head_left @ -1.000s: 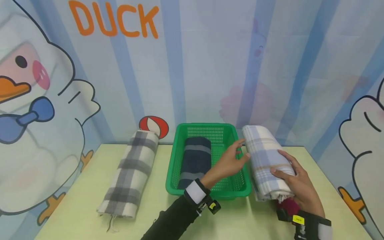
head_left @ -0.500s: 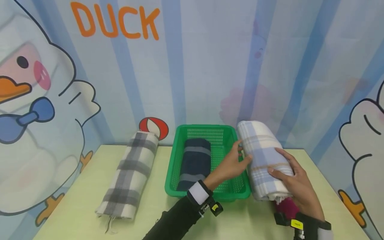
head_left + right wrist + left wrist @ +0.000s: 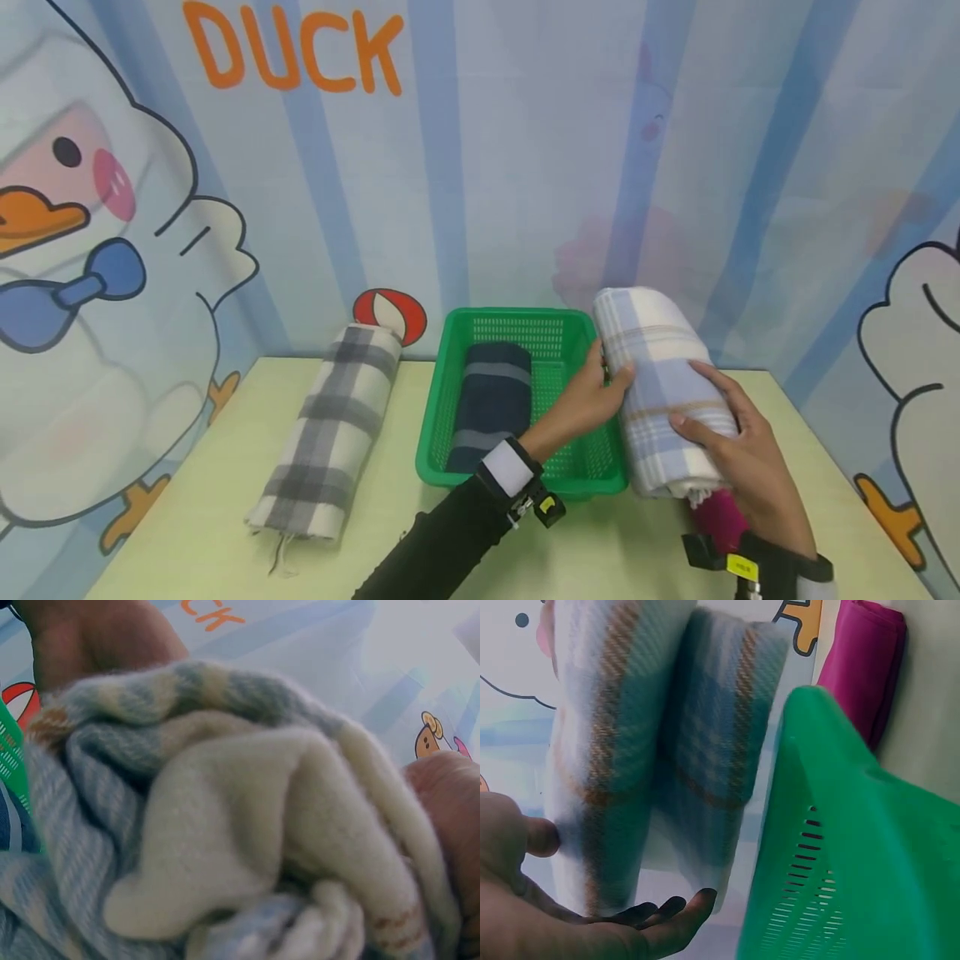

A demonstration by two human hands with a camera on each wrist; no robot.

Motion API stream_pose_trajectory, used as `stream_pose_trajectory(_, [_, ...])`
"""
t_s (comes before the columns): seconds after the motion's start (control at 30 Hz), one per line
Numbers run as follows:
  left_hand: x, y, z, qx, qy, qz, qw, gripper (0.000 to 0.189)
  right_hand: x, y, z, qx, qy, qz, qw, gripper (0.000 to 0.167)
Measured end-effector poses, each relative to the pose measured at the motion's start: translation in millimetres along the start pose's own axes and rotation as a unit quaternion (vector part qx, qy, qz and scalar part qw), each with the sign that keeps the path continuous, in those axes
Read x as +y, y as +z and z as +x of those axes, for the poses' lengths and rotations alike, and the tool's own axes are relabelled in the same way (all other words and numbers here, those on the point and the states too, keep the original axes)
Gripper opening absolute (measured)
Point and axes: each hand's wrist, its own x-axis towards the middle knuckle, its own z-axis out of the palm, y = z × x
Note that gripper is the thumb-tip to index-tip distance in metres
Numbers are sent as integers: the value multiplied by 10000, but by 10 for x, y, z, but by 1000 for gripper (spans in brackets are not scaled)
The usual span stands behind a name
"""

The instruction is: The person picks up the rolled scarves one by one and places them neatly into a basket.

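Head view: left hand (image 3: 592, 398) reaches over the green basket (image 3: 450, 392), fingers curled onto the blue plaid roll (image 3: 660, 392) at 3 o'clock of the basket. Right hand (image 3: 738, 454) grips the roll's near end, lifted off the tabletop (image 3: 202, 533).
Left wrist: fingers (image 3: 671, 915) cup the blurred roll; magenta cloth (image 3: 862, 667) partly hidden.
Right wrist: roll fills the frame, fingers barely visible.

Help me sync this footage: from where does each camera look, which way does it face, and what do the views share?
Head: worn high, facing forward and down at the table, green basket and both hands.
Left wrist: beneath the left hand, looking up along the blue plaid blanket roll; palm and fingers show.
Right wrist: pressed near the roll's end; the right hand shows at the edge.
Shared: all three see the roll.
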Motion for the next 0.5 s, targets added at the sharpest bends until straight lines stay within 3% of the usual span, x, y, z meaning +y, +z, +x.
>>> stream_pose_trajectory(0.13, [27,-20,13,-59,50,-83,9999,70,-34,20,-23,22,-68,86,9999,76])
stream_pose_trajectory(0.33, [11,-108,84,-284,-150,-336,9989,75,-67,58,-56,-116,-194,589,9980,75])
stream_pose_trajectory(0.5, [-19,-174,154,-556,-3,-767,9955,70,-96,92,-79,-347,-277,898,9950,74])
